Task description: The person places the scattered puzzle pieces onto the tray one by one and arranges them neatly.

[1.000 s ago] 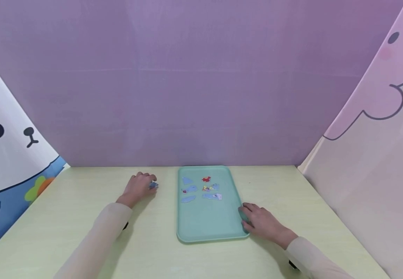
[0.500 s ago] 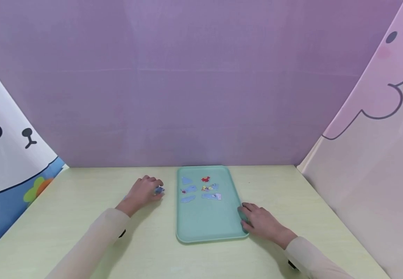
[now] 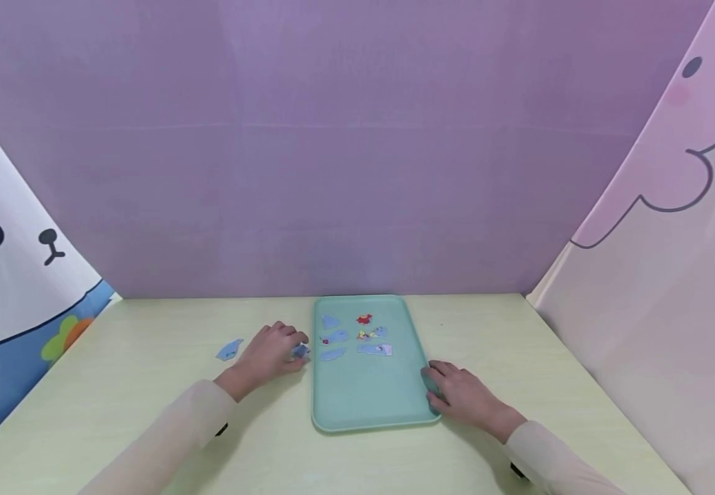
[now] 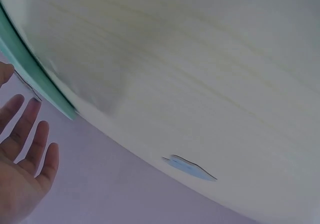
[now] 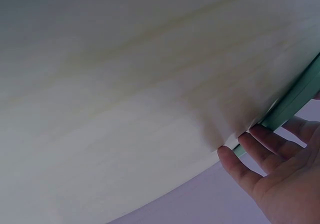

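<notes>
Now | tray (image 3: 357,402) lengthwise away | left hand (image 3: 273,354) pinches piece (image 3: 300,352) | right hand (image 3: 465,399) grips tray rim

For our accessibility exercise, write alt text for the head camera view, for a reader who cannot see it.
A person's left hand pinches a small blue paper piece beside a teal rectangular plastic tray holding more cut paper pieces, while the right hand grips the tray's right edge. Another blue piece lies on the pale wooden table.
</notes>
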{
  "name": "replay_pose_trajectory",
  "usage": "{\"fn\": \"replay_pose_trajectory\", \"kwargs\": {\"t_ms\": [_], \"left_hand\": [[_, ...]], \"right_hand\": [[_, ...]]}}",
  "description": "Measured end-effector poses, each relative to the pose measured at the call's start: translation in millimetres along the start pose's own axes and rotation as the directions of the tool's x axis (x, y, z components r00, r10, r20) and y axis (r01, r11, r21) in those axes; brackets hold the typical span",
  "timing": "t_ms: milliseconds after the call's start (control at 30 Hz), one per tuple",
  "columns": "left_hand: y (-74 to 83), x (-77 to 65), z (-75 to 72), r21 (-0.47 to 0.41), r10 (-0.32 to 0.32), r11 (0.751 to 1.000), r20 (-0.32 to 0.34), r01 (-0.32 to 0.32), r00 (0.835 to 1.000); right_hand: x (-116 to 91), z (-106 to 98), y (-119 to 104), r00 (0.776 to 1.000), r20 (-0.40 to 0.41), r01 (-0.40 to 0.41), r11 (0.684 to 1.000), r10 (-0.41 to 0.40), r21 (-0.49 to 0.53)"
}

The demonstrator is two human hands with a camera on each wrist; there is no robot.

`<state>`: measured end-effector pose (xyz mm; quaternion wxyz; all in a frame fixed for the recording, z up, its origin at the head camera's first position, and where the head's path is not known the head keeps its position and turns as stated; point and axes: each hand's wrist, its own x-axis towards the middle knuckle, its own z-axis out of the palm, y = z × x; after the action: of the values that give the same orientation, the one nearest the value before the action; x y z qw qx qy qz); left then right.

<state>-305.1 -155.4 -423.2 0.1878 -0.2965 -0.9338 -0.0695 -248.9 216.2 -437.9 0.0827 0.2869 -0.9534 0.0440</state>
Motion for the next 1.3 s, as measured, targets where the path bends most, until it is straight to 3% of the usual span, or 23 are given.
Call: {"fn": "replay_pose_trajectory", "kwargs": {"t_ms": [233,767,1300], "left_hand": [[11.1,0.1,0.2,0.001,0.040,0.999,0.000,-0.040,0.999],[44.8,2.9,10.2,-0.034,0.090,0.996,0.067,-0.088,0.994],[55.3,7.5,19.5,-0.005,0.087,0.996,0.125,-0.087,0.988]], "right_hand": [[0,-2,-1,1.000,-0.005,0.003,1.000,-0.003,-0.001],[-1,3,1,1.000,-0.010,-0.005,1.000,0.005,0.003],[-1,2,0,1.000,-0.005,-0.008,1.000,0.008,0.002]]}}
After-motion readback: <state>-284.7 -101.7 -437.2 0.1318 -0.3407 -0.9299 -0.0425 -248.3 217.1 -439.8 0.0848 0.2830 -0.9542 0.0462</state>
